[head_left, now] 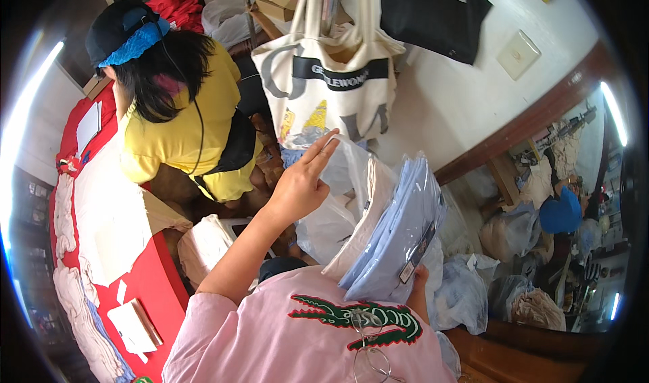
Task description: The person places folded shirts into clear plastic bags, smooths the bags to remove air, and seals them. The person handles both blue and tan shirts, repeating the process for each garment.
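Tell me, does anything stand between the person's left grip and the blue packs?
Yes: in this view, a clear bag and cream cloth lie between the left grip and the blue packs. The right grip, partly hidden, is at the packs' lower right.

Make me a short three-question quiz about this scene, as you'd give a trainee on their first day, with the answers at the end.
1. Multiple choice: what colour is the nearest wrapped clothing beside the person's right hand?
a) bright orange
b) light blue
c) dark green

2. True or false: the canvas bag hangs beyond the person's left hand.

3. Fill in the missing colour: the eyeglasses lie against the front of a ____ shirt.

Key: 1. b; 2. true; 3. pink.
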A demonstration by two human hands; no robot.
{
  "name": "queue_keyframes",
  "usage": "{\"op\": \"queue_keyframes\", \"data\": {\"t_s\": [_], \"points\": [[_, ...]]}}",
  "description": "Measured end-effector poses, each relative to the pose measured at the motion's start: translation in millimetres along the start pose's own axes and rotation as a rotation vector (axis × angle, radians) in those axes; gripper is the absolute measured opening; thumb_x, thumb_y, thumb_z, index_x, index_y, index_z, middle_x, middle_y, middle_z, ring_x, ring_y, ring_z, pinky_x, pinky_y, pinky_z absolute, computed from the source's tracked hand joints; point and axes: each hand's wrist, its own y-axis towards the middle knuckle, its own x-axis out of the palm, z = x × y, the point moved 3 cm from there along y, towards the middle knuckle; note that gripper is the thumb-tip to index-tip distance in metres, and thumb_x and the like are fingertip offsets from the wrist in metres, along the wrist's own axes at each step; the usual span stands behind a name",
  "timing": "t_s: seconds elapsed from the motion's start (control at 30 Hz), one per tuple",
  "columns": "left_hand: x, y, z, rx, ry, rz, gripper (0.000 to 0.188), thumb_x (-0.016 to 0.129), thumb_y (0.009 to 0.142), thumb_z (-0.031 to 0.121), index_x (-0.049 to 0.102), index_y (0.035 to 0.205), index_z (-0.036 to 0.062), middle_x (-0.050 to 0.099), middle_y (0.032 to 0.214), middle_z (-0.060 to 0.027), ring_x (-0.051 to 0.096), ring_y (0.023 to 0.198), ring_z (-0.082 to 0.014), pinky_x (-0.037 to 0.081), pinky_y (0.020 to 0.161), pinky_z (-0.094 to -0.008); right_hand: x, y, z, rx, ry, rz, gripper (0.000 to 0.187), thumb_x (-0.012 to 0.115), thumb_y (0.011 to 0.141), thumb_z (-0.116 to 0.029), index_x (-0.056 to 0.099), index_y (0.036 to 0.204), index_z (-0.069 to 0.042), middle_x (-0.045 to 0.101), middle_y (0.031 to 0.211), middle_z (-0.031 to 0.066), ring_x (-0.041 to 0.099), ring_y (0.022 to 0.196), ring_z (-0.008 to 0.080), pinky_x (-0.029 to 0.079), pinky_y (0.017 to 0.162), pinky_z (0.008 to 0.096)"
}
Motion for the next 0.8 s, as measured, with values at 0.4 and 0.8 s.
{"op": "queue_keyframes", "data": {"t_s": [0.4,0.8], "points": [[24,24,-148,0.089,-0.344,-0.172,0.031,0.074,0.086,0.013,0.071,0.114,0.0002,0.068,0.125,-0.0307,0.065,0.117,-0.0467,0.055,0.098,-0.0497,124,230,33,0.051,-0.128,0.027,0.072,0.074,0.076,-0.019,0.057,0.144,-0.001,0.066,0.132,0.0161,0.063,0.122,0.0338,0.051,0.11,0.0509],[-22,1,-116,0.044,-0.196,-0.258,0.069,0.072,0.084,0.016,0.053,0.149,-0.0004,0.04,0.167,-0.0239,0.06,0.132,-0.0467,0.051,0.11,-0.0471,116,268,-16,-0.006,-0.312,-0.016,0.071,0.074,0.078,-0.02,0.056,0.144,0.0,0.064,0.135,0.0159,0.061,0.124,0.0332,0.049,0.11,0.0499]]}}
